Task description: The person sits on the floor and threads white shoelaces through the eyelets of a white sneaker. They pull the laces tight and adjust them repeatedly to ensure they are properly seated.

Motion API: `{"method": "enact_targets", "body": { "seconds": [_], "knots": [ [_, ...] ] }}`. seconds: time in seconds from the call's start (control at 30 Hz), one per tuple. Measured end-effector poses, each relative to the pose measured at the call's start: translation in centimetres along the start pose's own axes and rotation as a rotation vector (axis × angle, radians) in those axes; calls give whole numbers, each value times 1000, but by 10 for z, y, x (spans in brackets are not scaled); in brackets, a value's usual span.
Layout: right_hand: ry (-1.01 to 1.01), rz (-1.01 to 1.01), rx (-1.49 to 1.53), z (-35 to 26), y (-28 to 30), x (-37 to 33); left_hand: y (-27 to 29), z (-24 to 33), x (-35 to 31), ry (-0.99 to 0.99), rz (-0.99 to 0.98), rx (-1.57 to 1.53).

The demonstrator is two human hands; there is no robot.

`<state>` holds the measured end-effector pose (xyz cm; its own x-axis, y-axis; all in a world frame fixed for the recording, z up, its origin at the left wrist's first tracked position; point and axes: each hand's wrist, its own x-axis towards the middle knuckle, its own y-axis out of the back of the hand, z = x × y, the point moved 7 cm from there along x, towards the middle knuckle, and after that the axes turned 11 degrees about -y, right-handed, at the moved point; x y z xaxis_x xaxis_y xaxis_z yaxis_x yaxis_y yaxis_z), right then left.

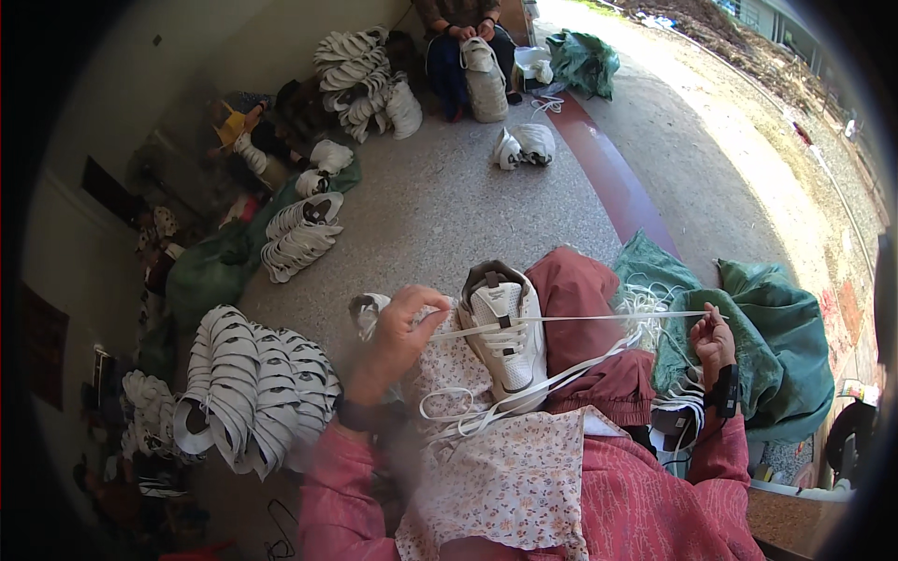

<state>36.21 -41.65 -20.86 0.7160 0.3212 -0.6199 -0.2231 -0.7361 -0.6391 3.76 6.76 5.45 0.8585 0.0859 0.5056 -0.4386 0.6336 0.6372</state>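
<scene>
A white and grey sneaker upper (pixel 516 351) with a dark collar lies on my lap, over a floral cloth (pixel 510 477). A flat white shoelace (pixel 589 319) passes across it near its middle, drawn taut out to both sides. To the left of the shoe, my left hand (pixel 400 329) is closed, pinching one end of the lace between thumb and fingers. Out to the right, my right hand (pixel 714 338) is closed on the other end, raised above green sacking. More loose laces (pixel 580 369) curl over the lap below the shoe.
Stacked white shoe uppers (pixel 248 383) stand at left, with another stack (pixel 301 234) farther off. A green sack (pixel 786 346) and a tangle of white laces (pixel 645 304) lie at right. Another person (pixel 472 47) sits at the back, handling a pale stack of uppers (pixel 485 84).
</scene>
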Motion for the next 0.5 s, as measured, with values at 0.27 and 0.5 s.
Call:
{"method": "enact_targets", "body": {
  "seconds": [0.27,0.5],
  "knots": [
    [175,-125,-143,-3,-68,16,-88,-3,49,29,-222,-271],
    [551,-610,-1215,115,-269,-92,-110,-41,36,366,-338,-306]
  ]
}}
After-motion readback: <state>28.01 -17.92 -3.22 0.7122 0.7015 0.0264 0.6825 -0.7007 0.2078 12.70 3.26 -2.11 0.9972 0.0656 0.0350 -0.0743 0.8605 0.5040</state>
